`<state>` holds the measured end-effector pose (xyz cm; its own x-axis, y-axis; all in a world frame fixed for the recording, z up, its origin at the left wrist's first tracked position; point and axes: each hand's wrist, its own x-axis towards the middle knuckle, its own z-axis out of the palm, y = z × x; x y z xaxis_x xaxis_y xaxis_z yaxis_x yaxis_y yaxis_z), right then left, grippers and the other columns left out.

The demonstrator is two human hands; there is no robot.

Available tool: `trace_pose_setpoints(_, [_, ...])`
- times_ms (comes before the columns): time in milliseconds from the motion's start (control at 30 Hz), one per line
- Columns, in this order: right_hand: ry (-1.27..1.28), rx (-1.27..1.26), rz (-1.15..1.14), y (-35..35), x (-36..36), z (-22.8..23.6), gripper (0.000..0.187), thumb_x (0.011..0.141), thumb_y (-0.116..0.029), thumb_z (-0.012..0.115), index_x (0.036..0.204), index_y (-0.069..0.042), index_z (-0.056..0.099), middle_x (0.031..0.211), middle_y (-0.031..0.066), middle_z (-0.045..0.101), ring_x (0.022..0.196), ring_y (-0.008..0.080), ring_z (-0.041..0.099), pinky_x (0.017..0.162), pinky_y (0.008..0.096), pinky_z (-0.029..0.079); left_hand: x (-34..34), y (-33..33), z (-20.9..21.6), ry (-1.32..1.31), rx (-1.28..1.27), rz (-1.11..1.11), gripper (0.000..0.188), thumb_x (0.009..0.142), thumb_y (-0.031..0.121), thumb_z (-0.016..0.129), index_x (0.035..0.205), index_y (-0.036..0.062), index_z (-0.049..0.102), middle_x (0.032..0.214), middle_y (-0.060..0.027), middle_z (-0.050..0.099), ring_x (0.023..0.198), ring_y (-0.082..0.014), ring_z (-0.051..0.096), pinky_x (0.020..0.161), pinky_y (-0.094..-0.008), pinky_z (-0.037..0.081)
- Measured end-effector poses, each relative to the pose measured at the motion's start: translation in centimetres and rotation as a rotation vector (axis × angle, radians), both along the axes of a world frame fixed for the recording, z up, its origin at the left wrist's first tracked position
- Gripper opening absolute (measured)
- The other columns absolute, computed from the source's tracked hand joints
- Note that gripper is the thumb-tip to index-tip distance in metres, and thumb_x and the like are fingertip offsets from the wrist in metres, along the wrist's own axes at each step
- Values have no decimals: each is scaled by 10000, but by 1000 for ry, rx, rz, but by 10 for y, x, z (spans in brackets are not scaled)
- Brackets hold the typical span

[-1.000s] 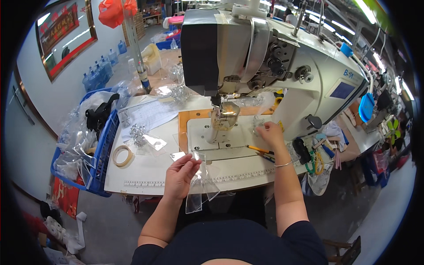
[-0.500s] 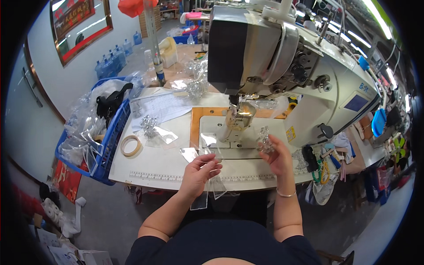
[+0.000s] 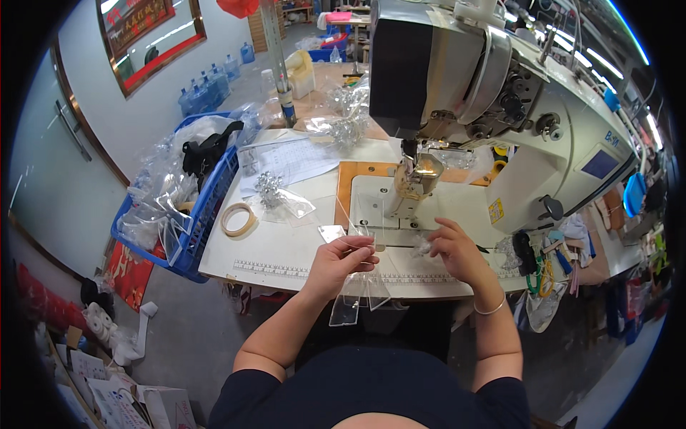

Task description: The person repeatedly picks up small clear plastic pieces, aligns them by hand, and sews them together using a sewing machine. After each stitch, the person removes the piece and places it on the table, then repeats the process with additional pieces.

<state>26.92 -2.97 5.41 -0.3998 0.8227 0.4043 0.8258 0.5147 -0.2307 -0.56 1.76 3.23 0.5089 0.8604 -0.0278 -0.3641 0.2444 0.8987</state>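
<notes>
My left hand (image 3: 343, 266) is closed in a pinch on a clear plastic piece (image 3: 346, 309), whose transparent strips hang below the fingers over the table's front edge. More clear film stands up above that hand, in front of the sewing machine's post bed (image 3: 409, 193). To its right, my right hand (image 3: 459, 252) has its fingers bent around a small clump of shiny clear bits (image 3: 421, 247), blurred at the fingertips. The two hands are apart, both just over the front of the white table (image 3: 286, 250). The sewing machine (image 3: 529, 79) stands beyond them.
A tape roll (image 3: 238, 219) and a shiny cluster of small clear parts (image 3: 269, 189) lie left on the table, near paper sheets (image 3: 300, 166). A blue basket (image 3: 207, 207) of clear plastic is at the left edge. Scissors and tools (image 3: 532, 261) lie at right.
The whole view has shifted, so the scene sits farther right and slightly higher. My right hand has turned palm-down and lowered with the shiny clump. My left hand keeps its pinch.
</notes>
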Motion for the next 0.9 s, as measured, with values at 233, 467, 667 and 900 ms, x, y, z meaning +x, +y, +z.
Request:
trace_pose_setpoints(233, [110,55,1,-11,-8,12,113,652,64,589,675,-41,555,1216,103,551,1134,298,525,856,339,499,-7,-1,-7,-35,16,133,146,826,-23,623,971,-31,634,868,-129,657,770,-226,672,680,-307,580])
trace_pose_setpoints(467, [426,36,-277,-20,-23,-60,152,692,-54,705,777,-28,581,1159,164,551,983,328,574,824,380,478,-2,-1,-16,-57,4,207,96,826,14,643,918,-3,619,816,-80,631,712,-159,628,667,-282,542])
trace_pose_setpoints(667, [720,-68,-512,-9,-18,-42,199,755,-155,698,873,-17,616,1064,159,614,966,276,601,813,363,464,-4,-3,-18,-69,-3,182,133,835,43,648,951,-15,622,798,-59,623,698,-112,585,662,-239,489])
trace_pose_setpoints(900, [33,-414,-292,10,-26,-36,372,724,-270,704,961,12,653,954,202,634,861,329,618,776,370,482,-3,-14,-20,-102,48,161,140,822,32,657,951,-15,627,786,-46,616,672,-94,548,628,-229,458])
